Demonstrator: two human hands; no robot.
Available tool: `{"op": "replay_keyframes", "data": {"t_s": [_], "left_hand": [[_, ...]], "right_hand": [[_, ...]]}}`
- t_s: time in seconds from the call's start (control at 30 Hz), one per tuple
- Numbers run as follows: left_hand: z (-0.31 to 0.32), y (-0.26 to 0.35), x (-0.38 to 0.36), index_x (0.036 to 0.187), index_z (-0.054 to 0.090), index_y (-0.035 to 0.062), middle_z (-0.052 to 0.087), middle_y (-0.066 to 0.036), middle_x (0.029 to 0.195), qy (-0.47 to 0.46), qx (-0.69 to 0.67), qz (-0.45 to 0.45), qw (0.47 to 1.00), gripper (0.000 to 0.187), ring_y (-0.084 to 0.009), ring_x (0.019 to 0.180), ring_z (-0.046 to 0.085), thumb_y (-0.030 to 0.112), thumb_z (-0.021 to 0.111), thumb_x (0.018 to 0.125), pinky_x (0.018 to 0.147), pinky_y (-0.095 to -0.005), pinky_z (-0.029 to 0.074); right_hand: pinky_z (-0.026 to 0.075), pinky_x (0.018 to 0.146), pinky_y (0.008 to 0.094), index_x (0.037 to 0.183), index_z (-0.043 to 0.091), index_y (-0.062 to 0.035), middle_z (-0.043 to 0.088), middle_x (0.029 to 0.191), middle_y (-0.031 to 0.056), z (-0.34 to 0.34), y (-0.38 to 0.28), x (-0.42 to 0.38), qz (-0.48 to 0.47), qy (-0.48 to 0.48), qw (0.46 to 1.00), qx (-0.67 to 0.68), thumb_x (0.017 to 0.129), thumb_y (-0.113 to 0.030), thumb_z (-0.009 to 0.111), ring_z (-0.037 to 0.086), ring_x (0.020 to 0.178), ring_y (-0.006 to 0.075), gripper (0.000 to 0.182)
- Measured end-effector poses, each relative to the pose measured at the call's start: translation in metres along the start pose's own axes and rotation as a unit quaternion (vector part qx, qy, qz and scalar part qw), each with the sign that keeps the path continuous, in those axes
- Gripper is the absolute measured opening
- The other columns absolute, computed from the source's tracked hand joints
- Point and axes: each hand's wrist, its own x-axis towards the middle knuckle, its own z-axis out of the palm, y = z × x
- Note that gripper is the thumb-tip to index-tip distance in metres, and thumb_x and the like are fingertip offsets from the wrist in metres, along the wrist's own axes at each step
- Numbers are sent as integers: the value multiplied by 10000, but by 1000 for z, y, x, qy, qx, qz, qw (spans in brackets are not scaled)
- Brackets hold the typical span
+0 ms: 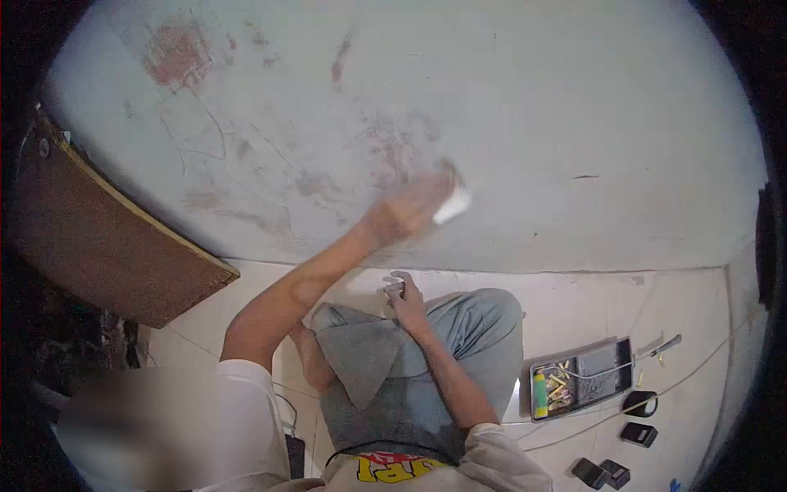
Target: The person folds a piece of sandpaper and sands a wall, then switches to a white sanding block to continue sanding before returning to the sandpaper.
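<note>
My left hand (414,205) is raised against the pale wall (525,98), its fingers smeared by motion. It grips a flat thing with a bright white face (452,205), too blurred for me to tell its kind. Reddish and grey worn patches mark the wall around and left of this hand. Over my lap, my right hand (407,303) is held low with curled fingers; a small dark spot shows between them, and I cannot make out what it is. Below it, a grey pointed piece of cloth or sheet (361,353) lies over my crossed legs.
A brown board (123,238) leans at the left. On the tiled floor to the right stands a black tray (602,369) with small yellowish pieces and a green-yellow tube (540,395). A cable (656,394), a roll of black tape (640,403) and several small black boxes lie nearby.
</note>
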Motion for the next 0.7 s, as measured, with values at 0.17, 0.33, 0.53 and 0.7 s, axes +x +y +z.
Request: {"op": "replay_keyframes", "data": {"t_s": [0.17,0.33,0.53,0.7], "left_hand": [[-6,-2,-11,1234,552,-9,567,-149,1275,-88,-11,73,993,559,-295,1170,558,157,699,721,997,-405,466],[-79,-33,54,1262,541,18,526,-165,1323,50,36,-51,997,544,-294,1227,513,101,674,741,1021,-417,443],[-31,-7,10,1252,539,-16,508,-168,1343,2,11,-18,1000,515,-282,1254,489,81,634,755,1031,-407,436],[-34,-12,3,1223,555,-38,573,-138,1269,-63,60,42,995,545,-258,1186,550,174,660,732,1036,-392,432]], "right_hand": [[493,697,385,1216,472,-69,651,930,180,-4,-5,0,15,-19,1000,0,881,-171,575,653,745,290,366],[489,682,380,1235,465,-70,645,892,184,0,10,2,-27,-15,999,-9,903,-219,563,645,716,275,376],[485,685,383,1231,463,-61,642,886,185,-1,8,1,-29,-9,1000,3,904,-224,565,642,727,289,379],[487,693,384,1220,475,-72,647,894,184,1,12,3,-22,-6,1000,-12,884,-182,571,645,738,287,366]]}}
